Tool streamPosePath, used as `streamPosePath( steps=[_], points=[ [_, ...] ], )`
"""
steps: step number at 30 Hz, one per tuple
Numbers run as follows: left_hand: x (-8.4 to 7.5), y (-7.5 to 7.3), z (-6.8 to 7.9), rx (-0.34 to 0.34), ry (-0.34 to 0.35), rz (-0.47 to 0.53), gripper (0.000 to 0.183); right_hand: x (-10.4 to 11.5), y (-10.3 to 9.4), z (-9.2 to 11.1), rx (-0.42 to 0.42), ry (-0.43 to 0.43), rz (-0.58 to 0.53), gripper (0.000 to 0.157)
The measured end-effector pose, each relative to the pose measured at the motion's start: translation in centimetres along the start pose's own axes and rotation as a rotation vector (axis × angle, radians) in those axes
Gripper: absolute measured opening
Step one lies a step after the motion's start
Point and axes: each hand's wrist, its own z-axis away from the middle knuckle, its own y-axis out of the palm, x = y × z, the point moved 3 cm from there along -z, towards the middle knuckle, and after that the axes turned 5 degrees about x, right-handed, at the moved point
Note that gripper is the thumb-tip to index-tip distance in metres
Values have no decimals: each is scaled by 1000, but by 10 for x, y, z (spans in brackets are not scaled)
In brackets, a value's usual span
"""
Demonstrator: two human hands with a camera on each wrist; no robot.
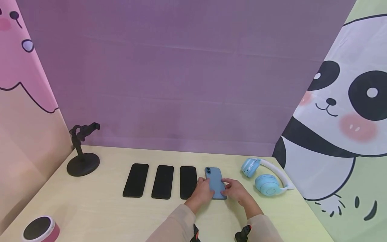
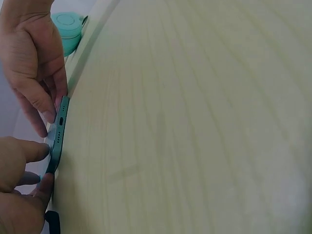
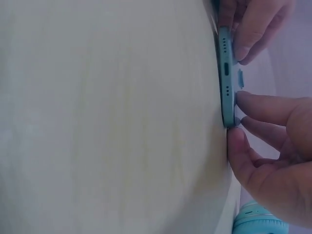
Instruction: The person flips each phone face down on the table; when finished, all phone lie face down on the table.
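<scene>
Phone [image 1: 215, 182], blue back up, between both hands [image 1: 204, 192] [image 1: 236, 191], each pinching one long side

I can read no lettering, brand, number or sign from eight o'clock round to four.

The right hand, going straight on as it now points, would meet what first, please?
The right hand would first meet the blue smartphone: in the head view it points leftward and seems to touch the phone's right edge.
</scene>
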Motion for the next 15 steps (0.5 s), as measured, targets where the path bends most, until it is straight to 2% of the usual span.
streamPosePath(
  steps=[6,10,15],
  points=[
    [0,-2,-1,23,-4,-31,56,1,-1,0,4,1,15,53],
    [1,-6,-1,28,15,-58,57,9,-2,2,-21,0,89,52],
    [8,-28,4,-45,75,-65,52,26,4,4,-80,-45,158,48]
  ],
)
